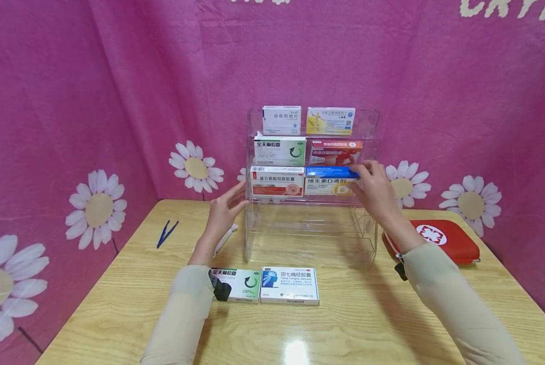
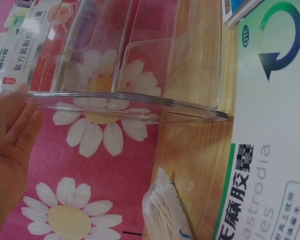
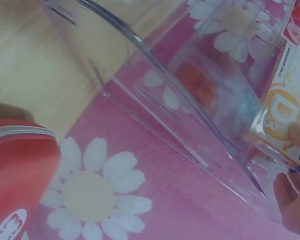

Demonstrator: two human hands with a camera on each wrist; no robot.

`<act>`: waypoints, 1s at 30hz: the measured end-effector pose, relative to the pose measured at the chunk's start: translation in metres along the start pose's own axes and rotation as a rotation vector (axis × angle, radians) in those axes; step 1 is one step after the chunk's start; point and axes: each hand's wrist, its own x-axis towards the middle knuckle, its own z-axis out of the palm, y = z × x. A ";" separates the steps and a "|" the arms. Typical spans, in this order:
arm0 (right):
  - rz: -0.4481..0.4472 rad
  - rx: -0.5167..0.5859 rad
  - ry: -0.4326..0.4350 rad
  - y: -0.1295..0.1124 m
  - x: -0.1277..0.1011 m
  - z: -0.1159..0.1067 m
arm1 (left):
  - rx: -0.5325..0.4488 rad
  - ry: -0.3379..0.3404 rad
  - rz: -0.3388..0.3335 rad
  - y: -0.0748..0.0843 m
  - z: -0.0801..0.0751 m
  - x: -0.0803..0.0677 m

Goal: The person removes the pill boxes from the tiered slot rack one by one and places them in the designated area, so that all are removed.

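A pink daisy-print cloth hangs behind and to both sides of a wooden table. Toward the table's far edge stands a clear tiered rack, its upper three tiers carrying medicine boxes in pairs and its lower tiers bare. A red first-aid pouch lies near the right edge, just beside the rack. Near the front edge, two flat boxes sit side by side: a green box, partly behind the left sleeve, and a blue-and-white box touching it on the right. A small packet of cotton swabs lies by the rack's left foot, and blue tweezers lie toward the left edge.

The yellow box sits in the right half of the third tier from the top, its blue top face showing and its long axis running left to right along the shelf. The red-and-white box fills the left half beside it.

The right hand is the nearer one: its fingers curl onto the yellow box's right end, fingertips on the blue top edge, thumb seemingly at the front, so the box runs leftward from this hand. The right wrist view shows a fingertip against the box through the clear wall. The left hand holds nothing; its fingers are straight and relaxed, resting against the rack's left outer wall, level with the red-and-white box, well apart from the yellow one.
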 end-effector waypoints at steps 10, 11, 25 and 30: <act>-0.046 0.141 0.121 -0.011 0.004 -0.012 | 0.005 -0.008 -0.015 0.002 -0.002 -0.002; -0.045 0.146 0.142 -0.012 0.002 -0.012 | 0.003 -0.009 -0.013 0.002 -0.002 -0.001; 0.035 0.296 0.272 -0.043 -0.047 -0.015 | 0.015 -0.016 -0.018 0.004 -0.001 -0.001; 0.058 0.400 0.105 -0.066 -0.073 -0.004 | 0.015 -0.013 -0.016 0.004 -0.001 -0.001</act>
